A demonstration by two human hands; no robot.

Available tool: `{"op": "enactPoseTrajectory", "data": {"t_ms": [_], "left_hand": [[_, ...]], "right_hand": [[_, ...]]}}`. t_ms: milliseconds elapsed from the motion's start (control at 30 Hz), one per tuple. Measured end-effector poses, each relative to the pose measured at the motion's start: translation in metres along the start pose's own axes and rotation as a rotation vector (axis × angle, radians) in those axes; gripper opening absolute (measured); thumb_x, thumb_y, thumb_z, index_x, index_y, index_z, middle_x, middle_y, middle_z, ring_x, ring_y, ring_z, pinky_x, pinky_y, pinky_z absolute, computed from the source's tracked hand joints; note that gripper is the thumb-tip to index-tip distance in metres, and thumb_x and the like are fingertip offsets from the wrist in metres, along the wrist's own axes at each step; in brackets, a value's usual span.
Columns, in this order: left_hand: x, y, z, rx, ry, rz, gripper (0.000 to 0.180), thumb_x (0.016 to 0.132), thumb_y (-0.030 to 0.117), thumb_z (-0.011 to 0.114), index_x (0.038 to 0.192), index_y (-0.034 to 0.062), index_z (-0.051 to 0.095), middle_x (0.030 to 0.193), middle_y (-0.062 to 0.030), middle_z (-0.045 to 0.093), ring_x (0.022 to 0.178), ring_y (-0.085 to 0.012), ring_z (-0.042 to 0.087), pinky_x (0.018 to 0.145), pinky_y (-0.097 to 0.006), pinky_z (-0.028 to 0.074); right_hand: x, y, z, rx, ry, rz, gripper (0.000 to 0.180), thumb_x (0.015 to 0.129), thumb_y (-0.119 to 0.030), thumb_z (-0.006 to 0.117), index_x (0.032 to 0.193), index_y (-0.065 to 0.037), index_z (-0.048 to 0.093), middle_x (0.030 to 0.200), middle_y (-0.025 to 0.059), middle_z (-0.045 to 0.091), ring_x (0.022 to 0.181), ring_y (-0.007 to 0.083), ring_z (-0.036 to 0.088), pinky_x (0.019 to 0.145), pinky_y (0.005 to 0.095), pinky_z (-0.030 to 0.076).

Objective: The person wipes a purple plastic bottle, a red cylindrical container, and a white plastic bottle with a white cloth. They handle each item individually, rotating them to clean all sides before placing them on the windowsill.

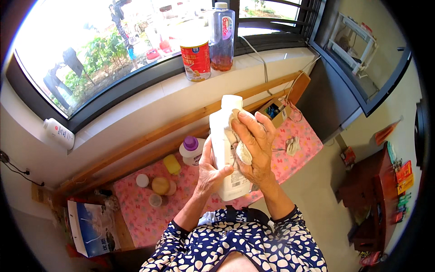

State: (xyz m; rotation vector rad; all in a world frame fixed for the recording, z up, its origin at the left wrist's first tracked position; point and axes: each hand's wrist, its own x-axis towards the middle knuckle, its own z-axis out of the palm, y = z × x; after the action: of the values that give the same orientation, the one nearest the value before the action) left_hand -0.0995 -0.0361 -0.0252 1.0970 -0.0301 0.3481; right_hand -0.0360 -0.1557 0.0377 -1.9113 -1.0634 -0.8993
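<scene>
A large white plastic bottle (234,192) is held up in front of me, its white cap at the upper end and a printed label low on its side. My left hand (210,171) grips it from the left, the thumb across the front. In my right hand (259,147) a crumpled off-white cloth (244,154) is bunched under the fingers and pressed against the bottle's right side. Behind the bottle, a white jug with a purple cap (190,143) stands on the pink patterned tabletop (136,217). The palms and part of the label are hidden.
A yellow block (172,164), small round tubs (161,186) and a bunched cloth (293,146) lie on the pink cover. On the windowsill stand a red canister (195,61) and a clear bluish bottle (222,41). A white bottle (59,133) lies at the sill's left end.
</scene>
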Motion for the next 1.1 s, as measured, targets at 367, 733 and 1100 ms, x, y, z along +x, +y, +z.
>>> {"op": "enactPoseTrajectory", "data": {"t_ms": [367,733,1100], "left_hand": [[0.000,0.001,-0.007,-0.079,0.047,0.023,0.108,0.064,0.046,0.083,0.143,0.0039,0.022,0.130,-0.0102,0.047,0.118,-0.0202,0.048,0.099,-0.034,0.041],[-0.001,0.004,0.005,-0.049,0.087,0.088,0.103,0.070,0.048,0.078,0.143,0.0034,0.021,0.131,-0.0117,0.047,0.121,-0.0211,0.047,0.100,-0.035,0.040],[-0.002,-0.017,-0.011,-0.175,0.083,0.085,0.081,0.082,0.040,0.069,0.141,0.0076,0.025,0.127,-0.0087,0.051,0.113,-0.0179,0.053,0.093,-0.032,0.046]], "right_hand": [[-0.061,-0.017,-0.001,0.065,-0.117,-0.066,0.040,0.080,-0.018,0.062,0.115,0.000,0.062,0.130,0.0128,0.052,0.122,0.0376,0.038,0.102,0.0451,0.030],[-0.011,-0.009,0.002,0.063,-0.076,0.053,0.051,0.078,-0.019,0.060,0.125,0.001,0.054,0.138,0.0137,0.044,0.121,0.0345,0.035,0.103,0.0433,0.025],[-0.060,-0.016,-0.006,0.081,-0.153,-0.163,0.042,0.075,-0.016,0.061,0.113,0.001,0.061,0.124,0.0130,0.057,0.113,0.0303,0.046,0.098,0.0436,0.034]]}}
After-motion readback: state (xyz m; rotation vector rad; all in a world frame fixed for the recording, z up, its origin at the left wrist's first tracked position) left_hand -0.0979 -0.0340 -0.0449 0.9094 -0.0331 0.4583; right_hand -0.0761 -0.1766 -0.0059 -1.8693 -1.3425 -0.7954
